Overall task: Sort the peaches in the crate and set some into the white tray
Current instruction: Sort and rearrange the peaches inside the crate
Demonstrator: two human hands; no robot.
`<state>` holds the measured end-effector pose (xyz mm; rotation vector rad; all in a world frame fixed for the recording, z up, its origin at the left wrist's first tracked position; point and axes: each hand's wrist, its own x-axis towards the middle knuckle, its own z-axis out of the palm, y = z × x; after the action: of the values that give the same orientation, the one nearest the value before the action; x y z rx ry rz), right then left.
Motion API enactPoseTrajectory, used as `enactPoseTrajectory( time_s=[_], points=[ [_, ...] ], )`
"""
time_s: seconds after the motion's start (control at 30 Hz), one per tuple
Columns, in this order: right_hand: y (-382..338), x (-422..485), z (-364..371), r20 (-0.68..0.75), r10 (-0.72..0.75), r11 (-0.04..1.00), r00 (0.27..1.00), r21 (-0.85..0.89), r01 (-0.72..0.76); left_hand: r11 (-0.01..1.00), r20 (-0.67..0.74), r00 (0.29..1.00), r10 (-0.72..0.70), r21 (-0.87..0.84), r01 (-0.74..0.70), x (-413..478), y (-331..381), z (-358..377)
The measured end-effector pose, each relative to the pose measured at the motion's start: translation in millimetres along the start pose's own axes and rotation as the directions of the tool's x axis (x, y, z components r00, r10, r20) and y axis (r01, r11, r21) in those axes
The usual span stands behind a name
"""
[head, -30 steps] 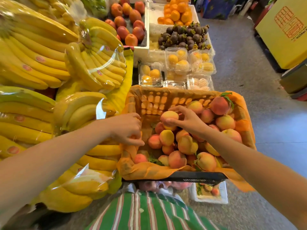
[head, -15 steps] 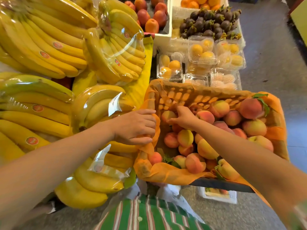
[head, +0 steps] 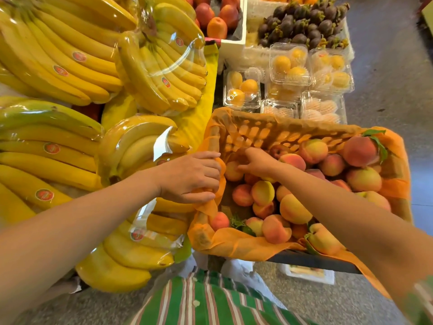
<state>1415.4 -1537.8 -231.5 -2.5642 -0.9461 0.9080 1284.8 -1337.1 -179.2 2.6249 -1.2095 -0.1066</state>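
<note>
Over one lined crate (head: 304, 260) of peaches (head: 294, 208), left hand (head: 187, 177) gripping its orange liner (head: 234, 245), right hand (head: 257, 161) grasping one peach (head: 232, 172).

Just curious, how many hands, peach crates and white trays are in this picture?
Hands: 2, the left hand gripping the crate's edge and the right hand holding a peach
crate: 1
white tray: 1, on the floor under the crate
Total: 4

A single wide-angle view is taken from the head, aimed forward and steeply down, close over the crate (head: 257, 134), with bananas (head: 70, 55) framed at left.
</note>
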Motion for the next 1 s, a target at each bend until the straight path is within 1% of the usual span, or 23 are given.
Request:
enactPoseTrajectory(
  time_s=[0.07, 0.13, 0.17, 0.2, 0.27, 0.3, 0.33, 0.37, 0.4, 0.47, 0.5, 0.53, 0.57, 0.6, 0.63, 0.67, 0.7, 0.77, 0.83, 0.9, 0.97, 1.0],
  points=[
    [-0.9, -18.5, -11.2, 0.000, -0.070, 0.998, 0.998, 0.008, 0.070, 1.000, 0.000, 1.000, -0.004, 0.001, 0.004, 0.5, 0.9, -0.7],
    [1.0, -34.9, -19.2, 0.068, -0.143, 0.989, 0.987, -0.020, 0.145, 1.000, -0.005, 1.000, -0.011, 0.002, 0.011, 0.4, 2.0, -0.9],
    [1.4, -42.1, -20.2, 0.124, -0.171, 0.979, 0.977, -0.089, 0.182, 1.000, -0.005, 1.000, -0.015, 0.001, 0.015, 0.0, 2.5, -0.8],
    [1.9, -47.5, -18.5, 0.185, -0.182, 0.954, 0.966, -0.205, 0.219, 1.000, -0.005, 1.000, -0.018, 0.001, 0.018, -0.3, 3.0, -0.6],
    [4.3, -54.3, -11.1, 0.296, -0.146, 0.843, 0.944, -0.461, 0.276, 1.000, -0.002, 1.000, -0.021, 0.001, 0.021, -0.4, 3.6, -0.9],
    [6.2, -55.8, -5.5, 0.323, -0.137, 0.776, 0.936, -0.552, 0.304, 1.000, 0.000, 1.000, -0.021, 0.003, 0.021, -0.1, 3.6, -1.4],
    [8.4, -56.1, 0.2, 0.329, -0.149, 0.730, 0.932, -0.600, 0.329, 1.000, 0.004, 1.000, -0.022, 0.007, 0.022, 0.1, 3.3, -1.9],
    [10.6, -55.9, 4.4, 0.317, -0.180, 0.713, 0.931, -0.610, 0.346, 1.000, 0.008, 1.000, -0.023, 0.010, 0.023, 0.2, 3.3, -1.9],
    [11.5, -55.2, 5.2, 0.294, -0.208, 0.717, 0.933, -0.603, 0.350, 1.000, 0.006, 1.000, -0.024, 0.014, 0.024, 0.3, 3.4, -1.7],
    [10.3, -52.7, 0.0, 0.253, -0.229, 0.780, 0.940, -0.531, 0.332, 0.999, 0.003, 1.000, -0.028, 0.016, 0.028, -0.3, 3.9, -0.8],
    [8.7, -51.3, -4.0, 0.221, -0.236, 0.830, 0.946, -0.461, 0.315, 0.999, 0.002, 1.000, -0.030, 0.013, 0.030, -0.5, 3.8, -0.2],
    [7.6, -49.0, -8.2, 0.164, -0.244, 0.887, 0.956, -0.362, 0.288, 0.999, 0.001, 0.999, -0.032, 0.011, 0.032, -0.6, 3.6, 0.2],
    [5.8, -46.6, -11.3, 0.073, -0.238, 0.938, 0.968, -0.242, 0.249, 0.999, 0.002, 0.999, -0.033, 0.011, 0.033, -0.6, 3.3, 0.5],
    [5.6, -42.8, -11.4, -0.037, -0.202, 0.974, 0.979, -0.111, 0.197, 0.999, 0.003, 0.999, -0.034, 0.012, 0.034, -0.4, 2.9, 0.7],
    [4.8, -38.6, -9.5, -0.147, -0.138, 0.990, 0.979, 0.022, 0.143, 0.999, 0.002, 0.999, -0.035, 0.013, 0.035, -0.3, 2.5, 0.8],
    [3.6, -33.1, -5.7, -0.239, -0.049, 0.986, 0.970, 0.144, 0.086, 0.999, 0.000, 0.999, -0.036, 0.011, 0.036, -0.4, 2.3, 1.0],
    [2.2, -26.6, 0.1, -0.300, 0.046, 0.974, 0.953, 0.227, 0.024, 0.999, -0.004, 0.999, -0.036, 0.007, 0.036, -0.6, 2.3, 1.4],
    [1.6, -13.5, 13.2, -0.365, 0.188, 0.960, 0.912, 0.267, -0.090, 0.999, -0.011, 0.999, -0.032, -0.005, 0.032, -0.7, 2.6, 2.3],
    [4.2, -1.2, 21.3, -0.382, 0.258, 0.948, 0.887, 0.276, -0.157, 1.000, -0.020, 0.999, -0.026, -0.014, 0.026, -0.5, 2.3, 2.8],
    [8.1, 6.9, 22.8, -0.347, 0.258, 0.943, 0.902, 0.295, -0.157, 1.000, -0.026, 0.999, -0.023, -0.016, 0.023, -0.4, 1.4, 3.1],
    [10.6, 4.7, 20.8, -0.317, 0.207, 0.948, 0.926, 0.300, -0.109, 1.000, -0.026, 0.999, -0.023, -0.013, 0.022, -0.5, 0.7, 4.0],
    [10.3, -0.7, 19.5, -0.319, 0.167, 0.958, 0.933, 0.276, -0.078, 1.000, -0.027, 0.999, -0.021, -0.012, 0.021, -0.5, 0.7, 4.5]
  ],
)
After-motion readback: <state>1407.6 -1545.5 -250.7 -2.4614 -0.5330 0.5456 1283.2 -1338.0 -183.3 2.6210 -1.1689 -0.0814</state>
